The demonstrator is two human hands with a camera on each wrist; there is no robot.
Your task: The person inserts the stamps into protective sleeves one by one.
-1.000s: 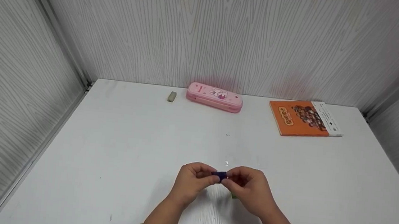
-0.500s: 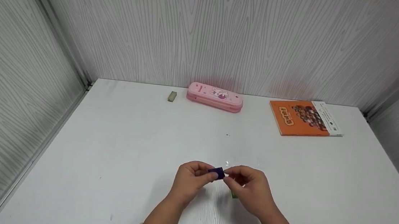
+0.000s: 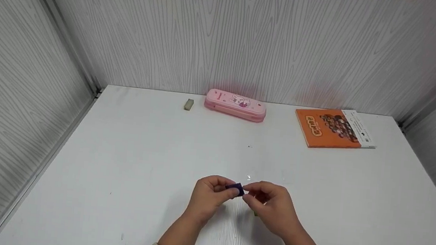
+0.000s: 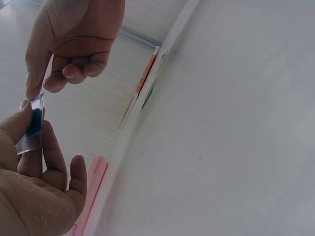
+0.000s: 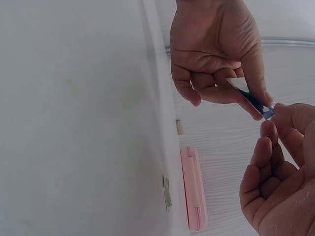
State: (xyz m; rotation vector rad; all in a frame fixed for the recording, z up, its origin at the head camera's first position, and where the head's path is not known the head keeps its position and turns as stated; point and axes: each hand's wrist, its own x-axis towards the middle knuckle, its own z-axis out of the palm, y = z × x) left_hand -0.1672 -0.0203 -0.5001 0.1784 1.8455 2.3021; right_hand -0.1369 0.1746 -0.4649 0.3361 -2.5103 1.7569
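Observation:
Thumb and fingers of my left hand point(image 3: 204, 201) pinch a small, flat, dark blue piece point(image 3: 241, 188) above the table, near the front. In the left wrist view this piece point(image 4: 34, 120) looks see-through at its ends, with blue across the middle. My right hand point(image 3: 275, 207) comes from the other side, its thumb and index finger pinching the piece's right edge. The right wrist view shows those fingertips at a bluish corner point(image 5: 268, 113). A small green scrap point(image 5: 168, 192) lies on the table, mostly hidden behind the right hand in the head view.
At the table's back stands a pink pencil case point(image 3: 235, 105) with a rabbit on it. Left of the case lies a small beige block point(image 3: 188, 104). An orange book point(image 3: 333, 129) with a white band is at the back right. Shiny bits point(image 3: 248, 177) lie just beyond the hands.
The blue piece has tilted and shifted slightly left with the left fingers, showing more of its flat face. The right fingertips stay at its edge, and less of the green scrap shows.

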